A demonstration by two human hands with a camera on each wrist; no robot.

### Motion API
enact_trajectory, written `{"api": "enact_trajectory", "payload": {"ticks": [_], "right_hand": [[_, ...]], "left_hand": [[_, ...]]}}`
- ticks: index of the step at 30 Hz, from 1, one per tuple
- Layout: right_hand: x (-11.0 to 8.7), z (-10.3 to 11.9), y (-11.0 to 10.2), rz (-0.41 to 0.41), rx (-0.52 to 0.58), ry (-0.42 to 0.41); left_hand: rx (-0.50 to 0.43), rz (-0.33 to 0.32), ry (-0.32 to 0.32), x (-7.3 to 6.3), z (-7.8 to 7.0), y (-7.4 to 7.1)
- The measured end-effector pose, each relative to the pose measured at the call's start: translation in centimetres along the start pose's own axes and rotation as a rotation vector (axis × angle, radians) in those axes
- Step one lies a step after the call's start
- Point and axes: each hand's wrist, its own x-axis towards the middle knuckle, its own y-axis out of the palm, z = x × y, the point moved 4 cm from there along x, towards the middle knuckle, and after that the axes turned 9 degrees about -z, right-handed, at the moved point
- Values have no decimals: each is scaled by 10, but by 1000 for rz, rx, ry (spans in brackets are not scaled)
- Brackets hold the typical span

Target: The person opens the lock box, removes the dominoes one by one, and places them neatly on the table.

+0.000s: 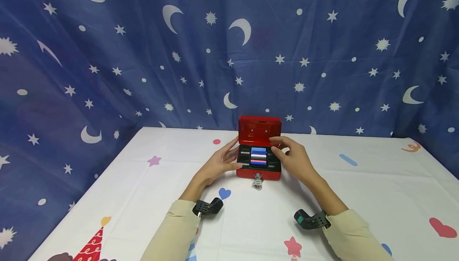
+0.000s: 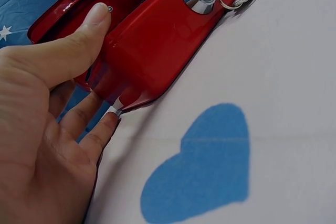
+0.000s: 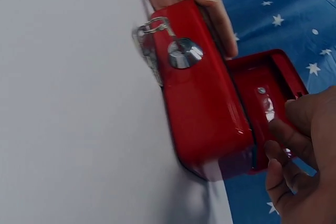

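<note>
A red cash box stands on the table with its lid raised. Inside is a black tray; several short blue, white and pink bars lie stacked in its middle, their kind too small to tell. My left hand grips the box's left side, thumb over the top edge and fingertips against the side wall. At the right rear corner, beside the lid, is my right hand, its fingers loosely bent with nothing seen between them. Keys on a ring hang from the front lock.
A white cloth with printed shapes covers the table. Behind it hangs a blue curtain with moons and stars. Each wrist wears a black strap-on device, one on the left and one on the right.
</note>
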Motion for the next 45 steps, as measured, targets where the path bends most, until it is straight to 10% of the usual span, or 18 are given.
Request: {"api": "enact_trajectory", "payload": {"ticks": [45], "right_hand": [[4, 4, 31, 30, -82, -96]], "left_hand": [[8, 0, -19, -1, -2, 0]]}}
